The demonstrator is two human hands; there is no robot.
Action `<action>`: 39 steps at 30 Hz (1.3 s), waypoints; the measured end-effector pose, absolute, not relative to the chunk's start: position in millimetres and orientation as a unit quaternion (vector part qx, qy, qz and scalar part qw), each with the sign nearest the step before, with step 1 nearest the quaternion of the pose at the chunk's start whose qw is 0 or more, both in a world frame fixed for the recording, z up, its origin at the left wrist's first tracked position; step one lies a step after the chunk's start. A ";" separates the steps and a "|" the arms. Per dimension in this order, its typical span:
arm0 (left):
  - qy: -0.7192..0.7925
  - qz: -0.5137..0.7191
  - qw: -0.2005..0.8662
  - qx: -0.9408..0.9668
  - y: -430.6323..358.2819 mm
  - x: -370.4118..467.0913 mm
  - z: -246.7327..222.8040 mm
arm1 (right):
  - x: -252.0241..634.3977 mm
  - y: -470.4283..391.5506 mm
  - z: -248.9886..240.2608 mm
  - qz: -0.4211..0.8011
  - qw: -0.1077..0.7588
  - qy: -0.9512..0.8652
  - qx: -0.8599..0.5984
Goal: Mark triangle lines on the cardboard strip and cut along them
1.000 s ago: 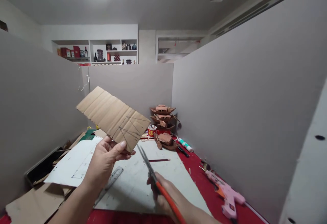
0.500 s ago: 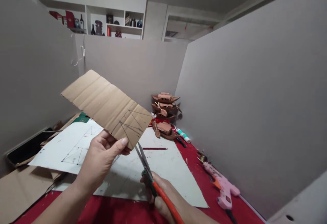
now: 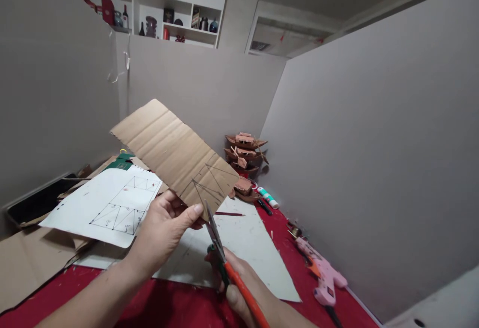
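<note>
A tilted rectangular piece of cardboard [image 3: 164, 143], with dark pencil lines near its right end, is raised above the table. My left hand [image 3: 168, 228] pinches its lower edge, thumb on top and fingers beneath. My right hand [image 3: 243, 283] is closed round the handles of scissors [image 3: 220, 253] with one orange and one dark green handle. The scissor blades meet the cardboard's lower corner, just right of my left thumb. Behind my left wrist lies a white sheet [image 3: 105, 203] with a drawn truss pattern.
Small brown model boats [image 3: 245, 156] are stacked at the back. A dark red pencil [image 3: 230, 213] rests on a pale board [image 3: 262, 253] over red cloth. A pink glue gun [image 3: 325, 278] lies right. More cardboard [image 3: 30, 263] is at left, by a black tray [image 3: 33, 208].
The cardboard and my left hand have shifted right in view. The scissor blades now overlap the cardboard's lower corner. The view has turned slightly, showing more of the drawn sheet.
</note>
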State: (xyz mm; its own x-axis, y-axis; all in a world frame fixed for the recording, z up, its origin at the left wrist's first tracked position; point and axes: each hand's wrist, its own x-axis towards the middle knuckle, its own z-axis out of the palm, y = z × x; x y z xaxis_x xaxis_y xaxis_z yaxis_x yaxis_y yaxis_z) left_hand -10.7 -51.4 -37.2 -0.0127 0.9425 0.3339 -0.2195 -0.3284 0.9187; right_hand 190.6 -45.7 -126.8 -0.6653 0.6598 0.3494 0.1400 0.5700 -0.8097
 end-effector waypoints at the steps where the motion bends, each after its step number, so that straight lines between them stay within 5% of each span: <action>1: 0.344 0.623 0.469 0.524 -51.2 -10.6 -37.4 | 190.7 -45.8 -127.3 0.394 0.328 -0.824 -0.242; 29: 0.330 0.622 0.511 0.493 -50.9 -4.2 -41.3 | 199.7 -47.4 -126.0 0.447 0.299 -0.794 -0.284; 39: 0.325 0.625 0.512 0.492 -50.0 -4.3 -42.9 | 184.4 -22.0 -173.7 0.441 0.351 -0.772 -0.294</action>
